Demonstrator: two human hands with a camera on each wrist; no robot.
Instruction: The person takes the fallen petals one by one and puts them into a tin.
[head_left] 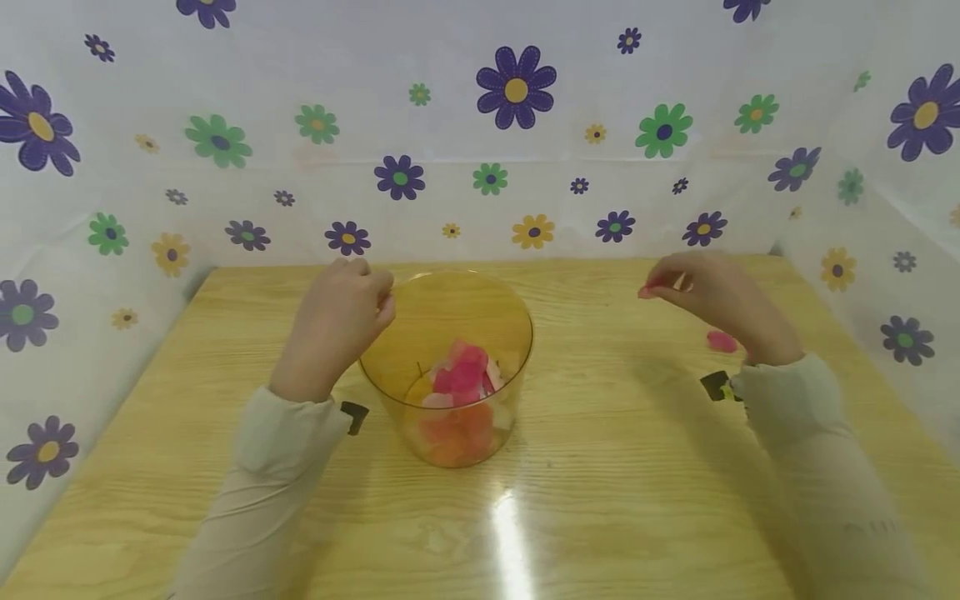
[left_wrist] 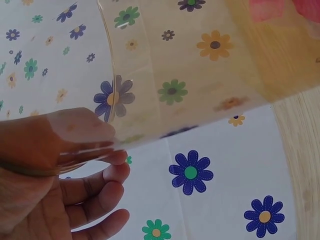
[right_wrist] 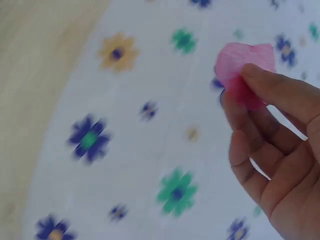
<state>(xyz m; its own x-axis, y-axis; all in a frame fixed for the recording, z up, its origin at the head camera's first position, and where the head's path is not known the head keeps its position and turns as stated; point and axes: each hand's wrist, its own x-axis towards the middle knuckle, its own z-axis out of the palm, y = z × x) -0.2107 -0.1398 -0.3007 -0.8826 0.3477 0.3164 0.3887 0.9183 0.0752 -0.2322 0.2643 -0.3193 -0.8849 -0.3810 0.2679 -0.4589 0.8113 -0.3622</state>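
Observation:
A see-through amber container (head_left: 457, 308) with a wide round mouth stands on the wooden table. Pink, pale and orange-looking petals (head_left: 463, 375) lie heaped inside it. My left hand (head_left: 333, 325) holds the container's rim at its left side; in the left wrist view the thumb lies behind the clear wall and the fingers curl on the other side. Over the table to the right, my right hand (head_left: 712, 292) pinches a pink petal (right_wrist: 245, 57) between thumb and fingertips. The petal's lower part is covered by the thumb and fingers.
Another pink petal (head_left: 722, 341) lies on the table (head_left: 600, 500), close to the right wrist. White cloth (head_left: 450, 83) printed with flowers rises behind the table and along both sides. Dark small pieces (head_left: 354, 417) show beside both sleeves.

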